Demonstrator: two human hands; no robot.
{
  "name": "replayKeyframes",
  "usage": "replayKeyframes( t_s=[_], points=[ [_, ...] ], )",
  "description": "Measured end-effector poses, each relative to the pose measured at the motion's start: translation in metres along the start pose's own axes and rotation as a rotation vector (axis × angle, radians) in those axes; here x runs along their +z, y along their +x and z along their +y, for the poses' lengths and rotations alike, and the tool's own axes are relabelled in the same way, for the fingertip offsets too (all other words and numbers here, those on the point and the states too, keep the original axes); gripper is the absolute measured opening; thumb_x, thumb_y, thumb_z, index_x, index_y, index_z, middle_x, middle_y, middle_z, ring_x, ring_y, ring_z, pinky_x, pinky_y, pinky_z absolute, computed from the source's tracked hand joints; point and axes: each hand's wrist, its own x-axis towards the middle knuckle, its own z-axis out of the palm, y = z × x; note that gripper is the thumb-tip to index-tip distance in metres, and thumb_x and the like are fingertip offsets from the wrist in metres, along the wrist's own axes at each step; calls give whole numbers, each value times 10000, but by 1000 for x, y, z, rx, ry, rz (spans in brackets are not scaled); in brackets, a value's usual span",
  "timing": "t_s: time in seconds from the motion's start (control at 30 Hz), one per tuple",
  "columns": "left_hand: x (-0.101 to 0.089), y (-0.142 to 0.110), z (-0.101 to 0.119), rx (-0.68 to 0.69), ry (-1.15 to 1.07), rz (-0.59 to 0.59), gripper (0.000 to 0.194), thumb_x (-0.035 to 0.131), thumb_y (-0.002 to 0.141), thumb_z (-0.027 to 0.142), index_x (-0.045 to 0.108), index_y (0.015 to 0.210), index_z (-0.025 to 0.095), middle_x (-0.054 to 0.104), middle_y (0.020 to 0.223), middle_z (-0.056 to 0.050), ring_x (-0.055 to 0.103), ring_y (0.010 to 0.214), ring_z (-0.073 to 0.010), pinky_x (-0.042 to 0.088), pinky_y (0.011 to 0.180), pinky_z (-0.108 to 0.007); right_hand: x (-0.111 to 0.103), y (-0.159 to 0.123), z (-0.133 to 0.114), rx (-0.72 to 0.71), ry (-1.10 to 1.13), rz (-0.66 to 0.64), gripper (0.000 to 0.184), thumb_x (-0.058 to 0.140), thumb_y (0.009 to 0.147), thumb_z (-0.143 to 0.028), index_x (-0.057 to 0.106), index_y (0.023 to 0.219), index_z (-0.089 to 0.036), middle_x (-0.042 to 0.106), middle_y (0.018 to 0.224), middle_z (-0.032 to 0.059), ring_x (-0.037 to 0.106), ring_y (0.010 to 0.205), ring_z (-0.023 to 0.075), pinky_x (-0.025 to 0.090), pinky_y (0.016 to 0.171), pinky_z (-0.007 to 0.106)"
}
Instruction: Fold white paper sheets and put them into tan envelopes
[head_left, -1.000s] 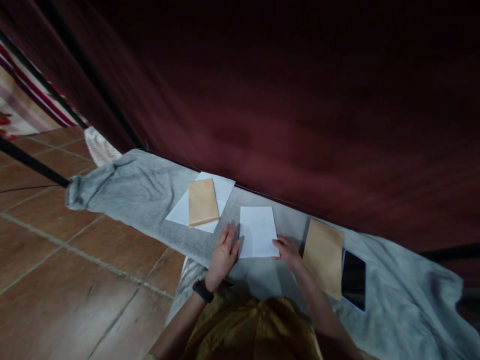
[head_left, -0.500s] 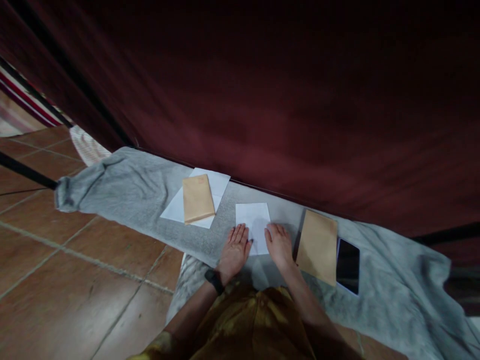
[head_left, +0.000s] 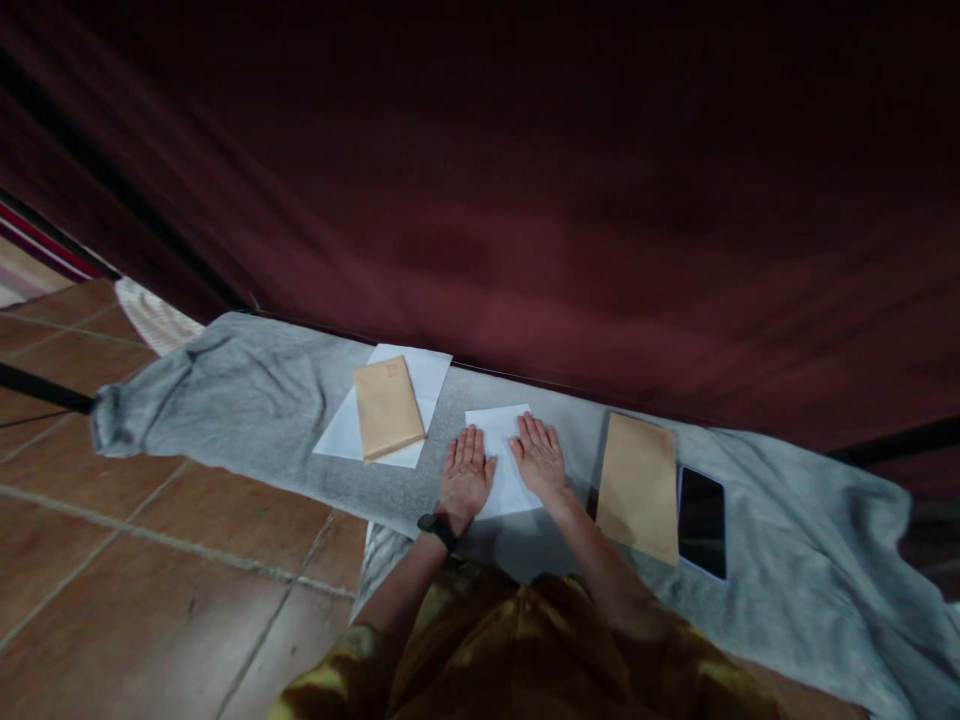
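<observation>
The paper (head_left: 506,488), a thin white rectangle with a smooth, matte face, lies flat on the grey cloth (head_left: 247,370) directly under both hands. The left hand (head_left: 466,475) rests palm down over its lower left part, fingers straight and close together, thumb out; the right hand (head_left: 538,455) lies flat across its right side, fingers slightly spread. The hands are apart, a strip of paper showing between them, and neither grips anything.

Left of the left hand, a thick, crisp-edged packet (head_left: 388,410) of brown paper sits on a white sheet (head_left: 431,378); red marks in its upper right corner are too small to read. Beside the right forearm lies a flat brown envelope (head_left: 637,485), next to a glossy, black-screened phone (head_left: 703,525). The cloth looks soft, rumpled towards both ends.
</observation>
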Motion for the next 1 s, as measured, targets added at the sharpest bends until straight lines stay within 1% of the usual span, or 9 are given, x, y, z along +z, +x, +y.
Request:
replayKeyframes(
  t_s=[0.13,0.23,0.37,0.43,0.57,0.7,0.83,0.9,1.0],
  points=[
    [-3,10,-8,-69,14,54,613,321,1036,360,355,1577,73,405,1598,-190,325,1527,-306,272,1241,-553,5,1,3,52,7,31,604,272,1080,-409,309,1605,-112,274,1672,101,247,1558,250,115,1282,483],
    [-2,25,4,-110,15,50,610,302,1037,346,386,1556,38,408,1592,-208,322,1526,-324,261,1243,-564,8,1,2,61,15,45,616,271,1077,-419,310,1603,-100,271,1672,105,244,1558,256,101,1284,484],
    [6,43,28,-8,-13,0,592,294,1038,318,361,1581,93,366,1630,-146,270,1551,-288,240,1260,-536,8,1,1,59,27,46,598,258,1074,-383,312,1604,-112,281,1669,102,244,1558,247,102,1285,487],
    [10,46,32,11,-6,-15,589,301,1040,329,368,1578,98,367,1630,-148,272,1550,-283,240,1259,-525,8,1,1,59,28,48,593,244,1073,-361,303,1607,-109,281,1668,103,243,1559,241,102,1285,486],
    [16,44,21,-5,6,16,610,323,1043,382,364,1576,88,387,1616,-173,288,1544,-285,252,1254,-514,10,0,0,75,28,61,611,233,1075,-365,276,1608,-69,258,1671,126,229,1563,249,92,1286,493],
    [17,40,9,-26,0,54,625,323,1042,383,347,1579,64,372,1618,-192,284,1544,-299,255,1253,-525,5,3,-3,115,34,65,630,246,1078,-389,279,1600,-38,240,1670,160,234,1562,276,70,1285,520],
    [18,40,8,-29,-1,70,615,317,1042,360,326,1593,87,369,1624,-178,272,1549,-293,251,1254,-526,-2,-2,-10,161,38,80,647,248,1084,-417,305,1585,-12,241,1664,192,242,1559,288,71,1286,522],
    [17,40,9,-26,3,56,611,313,1043,355,329,1590,82,355,1632,-178,258,1553,-292,247,1255,-520,0,-15,-17,106,43,85,630,258,1085,-420,308,1595,-54,234,1673,159,238,1561,278,83,1289,520],
    [15,40,10,-10,-3,38,610,304,1045,358,328,1589,83,342,1639,-178,233,1561,-293,249,1251,-528,8,-44,-27,-46,62,75,594,303,1081,-422,325,1604,-144,262,1676,102,256,1557,248,141,1289,495]
  ],
)
